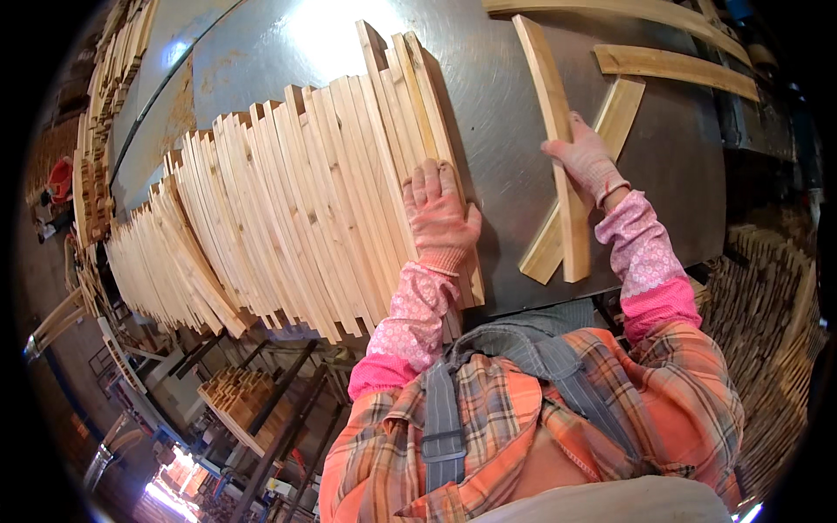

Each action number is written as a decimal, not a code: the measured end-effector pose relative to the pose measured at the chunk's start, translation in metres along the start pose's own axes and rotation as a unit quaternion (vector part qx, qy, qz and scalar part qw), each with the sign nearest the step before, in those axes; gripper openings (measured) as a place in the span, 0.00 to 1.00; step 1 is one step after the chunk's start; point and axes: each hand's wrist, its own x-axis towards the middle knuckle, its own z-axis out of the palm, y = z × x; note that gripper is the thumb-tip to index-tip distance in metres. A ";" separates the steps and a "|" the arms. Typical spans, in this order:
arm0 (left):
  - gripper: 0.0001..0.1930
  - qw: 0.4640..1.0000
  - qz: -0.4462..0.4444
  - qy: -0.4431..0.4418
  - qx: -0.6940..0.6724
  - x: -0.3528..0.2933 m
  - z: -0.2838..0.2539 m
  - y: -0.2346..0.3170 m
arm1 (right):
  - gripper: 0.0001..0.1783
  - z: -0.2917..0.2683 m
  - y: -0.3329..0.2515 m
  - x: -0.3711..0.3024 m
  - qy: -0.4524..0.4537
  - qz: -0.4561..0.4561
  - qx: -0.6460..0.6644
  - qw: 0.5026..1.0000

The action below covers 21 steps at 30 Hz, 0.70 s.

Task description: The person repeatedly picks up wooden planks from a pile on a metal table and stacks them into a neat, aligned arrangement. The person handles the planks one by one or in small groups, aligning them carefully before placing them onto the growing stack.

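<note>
The row of slats (323, 192) lies on the metal table (488, 105) and serves as the reference for all positions below. Its slats lie side by side with uneven ends. The left hand (440, 222) rests palm down on the row's right end, fingers extended and close together, grasping nothing. To the right of the row, the right hand (587, 161) is closed around a loose slat (551, 100), thumb on the side facing the row. The loose slat crosses over a diagonal slat (621, 118). Farther right of the row, toward the far side, lie a short slat (680, 68) and a long slat (628, 10).

The table surface is grey, scratched and reflective, with brown stains beyond the row's left part. Stacked boards (758, 322) stand well to the right of the row; a pile of wood blocks (237, 403) sits below its near left side.

The right hand covers the middle of the diagonal slat; the fingertips behind the loose slat are hard to make out. The long slat is cut off at the upper border. Glare washes out the table beyond the row.

A strip of bare metal separates the row from the loose slat. The row's near ends reach the table's near edge, beside the wearer's torso (523, 410).
</note>
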 end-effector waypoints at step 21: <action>0.32 0.946 -0.126 -0.051 -0.295 -0.038 0.006 0.025 | 0.35 0.050 -0.019 -0.078 -0.228 -0.031 -0.200 0.952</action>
